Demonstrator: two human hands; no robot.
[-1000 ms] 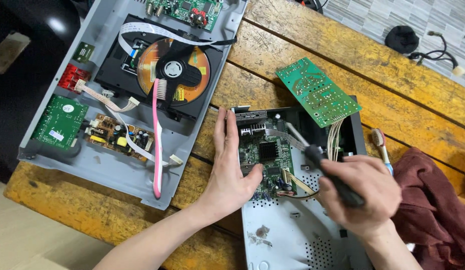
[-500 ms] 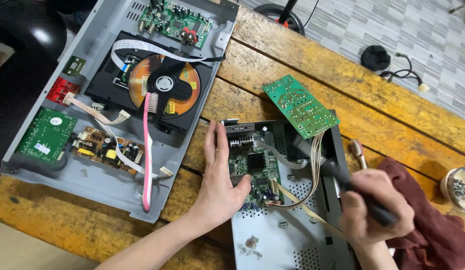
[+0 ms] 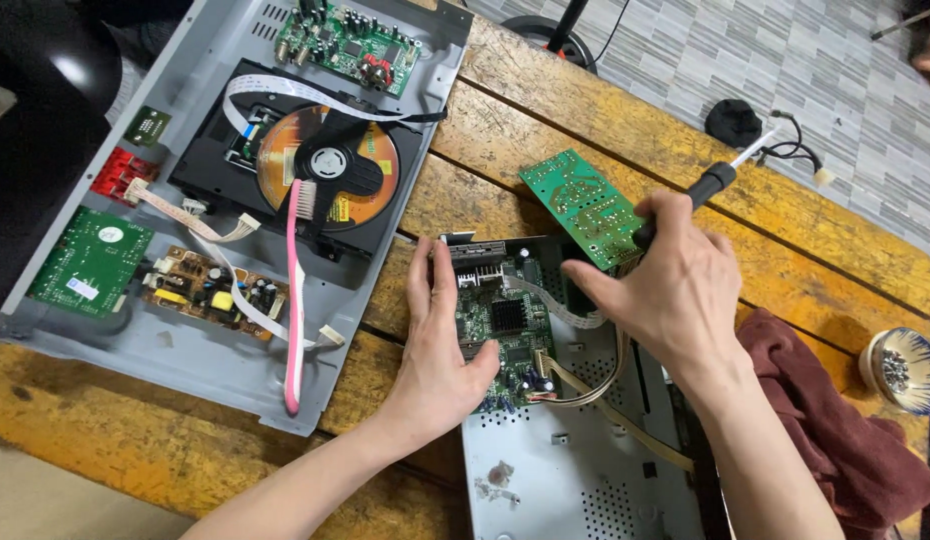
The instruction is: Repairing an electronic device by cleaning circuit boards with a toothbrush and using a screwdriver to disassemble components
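My left hand (image 3: 437, 352) lies flat against the left edge of a small open metal chassis (image 3: 565, 470), its thumb resting on the green main circuit board (image 3: 500, 335) inside. My right hand (image 3: 670, 290) is closed around a black-handled screwdriver (image 3: 707, 190) whose shaft points up and to the right, away from the chassis. The index finger reaches toward a second green circuit board (image 3: 580, 205) that is tilted up over the chassis' far end. Flat grey ribbon cables (image 3: 560, 310) run between the boards.
A larger opened disc player (image 3: 240, 190) with a disc, several boards and a pink ribbon cable lies at left on the wooden table (image 3: 805, 235). A maroon cloth (image 3: 835, 430) and a small metal bowl (image 3: 900, 370) sit at right. A black plug with cord (image 3: 735, 120) lies beyond.
My right hand has risen from the chassis' right side to the tilted green board, turning the screwdriver so its tip points up and away. The left hand has stayed in place.
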